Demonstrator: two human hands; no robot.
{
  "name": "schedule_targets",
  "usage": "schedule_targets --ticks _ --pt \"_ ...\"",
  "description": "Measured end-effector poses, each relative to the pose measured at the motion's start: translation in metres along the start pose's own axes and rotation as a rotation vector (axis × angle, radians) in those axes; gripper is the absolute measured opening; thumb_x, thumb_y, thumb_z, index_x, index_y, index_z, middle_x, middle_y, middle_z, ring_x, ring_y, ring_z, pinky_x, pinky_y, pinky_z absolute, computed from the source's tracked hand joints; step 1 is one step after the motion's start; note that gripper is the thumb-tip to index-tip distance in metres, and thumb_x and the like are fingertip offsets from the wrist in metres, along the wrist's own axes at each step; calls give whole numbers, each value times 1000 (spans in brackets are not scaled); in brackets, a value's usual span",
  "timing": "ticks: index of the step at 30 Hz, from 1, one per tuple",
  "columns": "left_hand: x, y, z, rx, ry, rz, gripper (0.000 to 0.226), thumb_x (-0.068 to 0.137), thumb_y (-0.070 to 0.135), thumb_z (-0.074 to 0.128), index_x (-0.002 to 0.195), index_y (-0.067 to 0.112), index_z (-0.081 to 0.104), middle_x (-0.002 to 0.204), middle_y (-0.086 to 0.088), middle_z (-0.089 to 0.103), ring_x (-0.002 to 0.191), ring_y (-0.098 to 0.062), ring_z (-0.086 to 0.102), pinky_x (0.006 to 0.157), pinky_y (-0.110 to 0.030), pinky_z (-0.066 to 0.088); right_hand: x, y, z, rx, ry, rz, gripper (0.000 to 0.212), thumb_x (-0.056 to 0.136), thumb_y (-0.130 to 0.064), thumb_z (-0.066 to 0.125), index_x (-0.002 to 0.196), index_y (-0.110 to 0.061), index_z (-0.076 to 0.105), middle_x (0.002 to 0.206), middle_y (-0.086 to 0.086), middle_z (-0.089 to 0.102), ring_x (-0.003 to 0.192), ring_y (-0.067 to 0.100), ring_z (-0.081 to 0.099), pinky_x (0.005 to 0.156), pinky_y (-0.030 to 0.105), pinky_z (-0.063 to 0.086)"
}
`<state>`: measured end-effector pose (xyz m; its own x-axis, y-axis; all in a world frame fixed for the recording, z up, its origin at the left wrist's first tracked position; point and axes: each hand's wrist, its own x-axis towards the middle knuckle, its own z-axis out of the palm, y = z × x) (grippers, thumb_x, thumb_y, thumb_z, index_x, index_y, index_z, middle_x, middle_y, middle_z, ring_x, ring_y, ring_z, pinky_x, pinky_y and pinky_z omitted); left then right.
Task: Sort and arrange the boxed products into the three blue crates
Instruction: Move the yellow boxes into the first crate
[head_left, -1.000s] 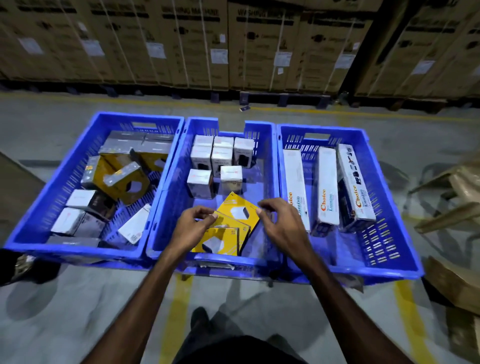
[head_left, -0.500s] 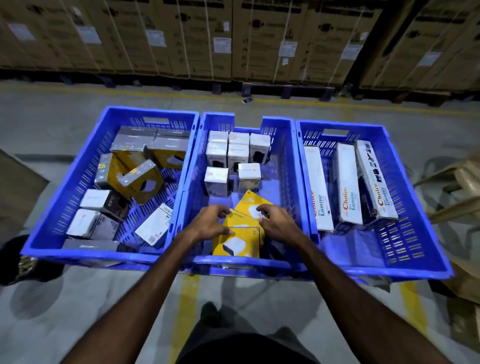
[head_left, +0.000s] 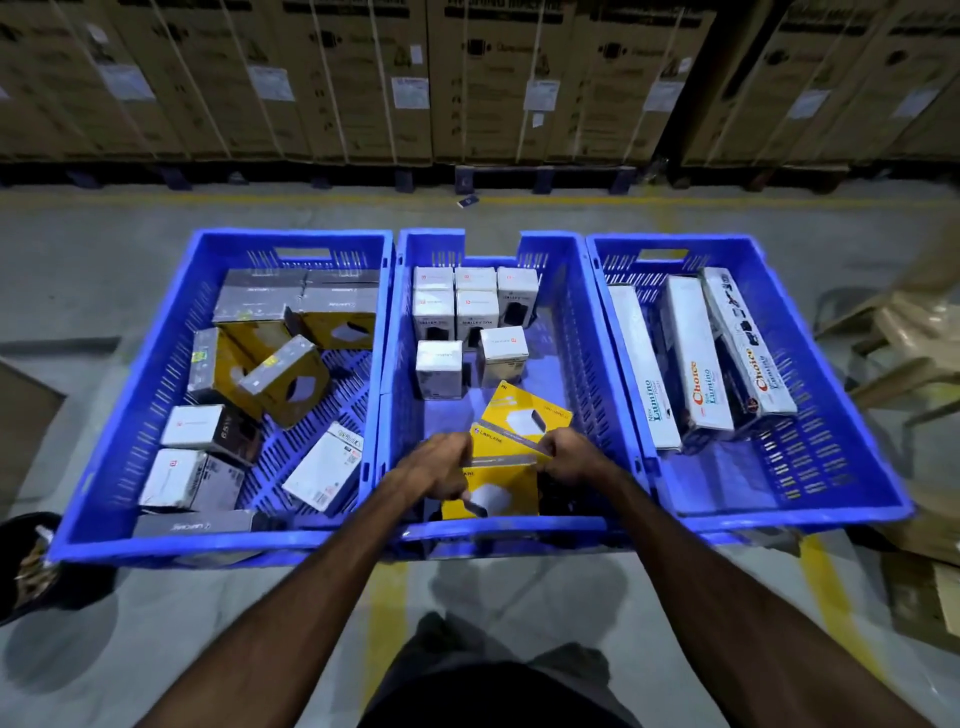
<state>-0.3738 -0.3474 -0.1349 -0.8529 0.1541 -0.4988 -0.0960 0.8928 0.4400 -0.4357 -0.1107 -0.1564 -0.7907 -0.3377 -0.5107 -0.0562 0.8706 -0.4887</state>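
Note:
Three blue crates stand side by side on the floor. The middle crate (head_left: 563, 332) holds several small white boxes (head_left: 475, 312) at its far end and three yellow boxes at its near end. My left hand (head_left: 436, 467) and my right hand (head_left: 569, 460) grip the two ends of the middle yellow box (head_left: 506, 441). Another yellow box (head_left: 524, 415) leans behind it and a third (head_left: 491, 493) stands in front. The left crate (head_left: 171, 358) holds mixed yellow-grey boxes (head_left: 285, 379) and white boxes (head_left: 189, 480). The right crate (head_left: 810, 395) holds three long white boxes (head_left: 693, 353).
A wall of large strapped cardboard cartons (head_left: 467, 78) on pallets runs along the back. Flattened cardboard (head_left: 914, 332) lies to the right of the crates. A dark bin (head_left: 31, 566) sits at the left crate's near corner. Yellow floor lines run under the crates.
The view has shifted right and closer. Both hands have drawn toward the crate's near end and closed on the ends of the middle yellow box, pulling the yellow boxes more upright.

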Motion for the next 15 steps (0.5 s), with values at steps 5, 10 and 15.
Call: schedule_targets --ticks 5,10,15 --pt "-16 0 -6 -5 142 59 45 68 28 90 103 21 62 113 -5 66 106 -32 65 84 -40 53 -14 -1 -18 12 29 15 14 86 -18 71 89 -5 66 82 8 66 79 24 64 60 32 48" --pt "-44 9 -25 -203 404 122 49 74 21 89 114 14 62 114 -4 62 107 -28 60 88 -44 49 -25 -14 -43 176 186 -88 28 84 -26 76 101 -5 69 87 10 71 77 23 65 62 35 46" --pt "-79 5 -42 -764 480 52 36 84 22 85 116 18 70 115 -4 71 102 -20 71 86 -42 56 -35 -45 -83 624 161 -161 21 98 -32 71 101 -11 69 86 -4 66 78 14 65 67 30 55"
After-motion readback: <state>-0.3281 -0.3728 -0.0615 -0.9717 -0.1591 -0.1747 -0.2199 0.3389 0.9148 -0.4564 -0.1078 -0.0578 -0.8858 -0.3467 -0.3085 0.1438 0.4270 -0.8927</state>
